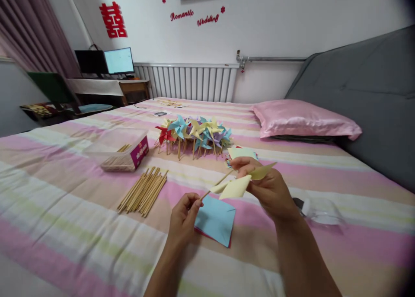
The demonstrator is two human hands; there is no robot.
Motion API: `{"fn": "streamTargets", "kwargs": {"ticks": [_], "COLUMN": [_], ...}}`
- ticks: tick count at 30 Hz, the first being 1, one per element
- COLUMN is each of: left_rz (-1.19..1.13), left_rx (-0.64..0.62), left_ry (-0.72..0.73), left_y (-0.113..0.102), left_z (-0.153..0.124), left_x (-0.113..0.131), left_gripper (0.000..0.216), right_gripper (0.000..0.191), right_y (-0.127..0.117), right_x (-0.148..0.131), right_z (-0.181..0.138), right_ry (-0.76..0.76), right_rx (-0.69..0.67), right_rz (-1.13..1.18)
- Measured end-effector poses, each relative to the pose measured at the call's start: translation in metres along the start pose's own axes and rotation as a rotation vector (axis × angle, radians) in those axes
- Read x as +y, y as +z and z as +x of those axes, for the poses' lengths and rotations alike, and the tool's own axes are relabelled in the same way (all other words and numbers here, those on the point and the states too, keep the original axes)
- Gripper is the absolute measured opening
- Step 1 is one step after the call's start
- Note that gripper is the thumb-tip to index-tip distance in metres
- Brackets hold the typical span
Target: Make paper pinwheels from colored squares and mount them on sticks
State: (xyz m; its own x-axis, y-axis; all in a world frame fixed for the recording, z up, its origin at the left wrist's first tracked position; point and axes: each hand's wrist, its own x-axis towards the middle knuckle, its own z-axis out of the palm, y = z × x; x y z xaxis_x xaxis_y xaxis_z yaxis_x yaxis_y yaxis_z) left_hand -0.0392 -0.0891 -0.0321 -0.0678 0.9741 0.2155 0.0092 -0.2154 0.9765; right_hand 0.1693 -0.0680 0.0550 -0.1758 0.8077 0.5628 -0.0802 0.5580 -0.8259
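Observation:
My left hand (186, 212) pinches the lower end of a thin wooden stick (215, 185). The stick slants up to the right, toward my right hand (264, 186), whose fingers are closed on a pale yellow paper pinwheel (236, 188) at the stick's upper end. How the paper joins the stick is hidden by my fingers. Below both hands lies a stack of blue square paper (215, 219) with a red edge showing underneath. To the left, a bundle of wooden sticks (144, 191) rests on the bedspread.
Several finished pinwheels (194, 132) lie grouped beyond my hands. A clear plastic box (119, 152) with sticks inside stands at left. More coloured paper (243, 153) lies behind my right hand, and a clear plastic container (324, 211) to its right. A pink pillow (304, 117) is farther back.

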Motion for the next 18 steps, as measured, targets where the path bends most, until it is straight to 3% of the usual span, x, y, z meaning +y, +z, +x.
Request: {"fn": "streamTargets", "kwargs": {"ticks": [8, 18], "left_rz": [-0.095, -0.175], "left_rx": [0.040, 0.039], "left_ry": [-0.060, -0.064], "left_y": [0.001, 0.001], "left_z": [-0.002, -0.005], "left_x": [0.014, 0.018], "left_gripper": [0.029, 0.018], "right_gripper": [0.003, 0.007], "right_y": [0.014, 0.026], "right_x": [-0.010, -0.012], "right_z": [-0.002, -0.004], "right_ry": [-0.073, -0.217], "right_rx": [-0.054, 0.005], "right_rz": [-0.128, -0.260]}}
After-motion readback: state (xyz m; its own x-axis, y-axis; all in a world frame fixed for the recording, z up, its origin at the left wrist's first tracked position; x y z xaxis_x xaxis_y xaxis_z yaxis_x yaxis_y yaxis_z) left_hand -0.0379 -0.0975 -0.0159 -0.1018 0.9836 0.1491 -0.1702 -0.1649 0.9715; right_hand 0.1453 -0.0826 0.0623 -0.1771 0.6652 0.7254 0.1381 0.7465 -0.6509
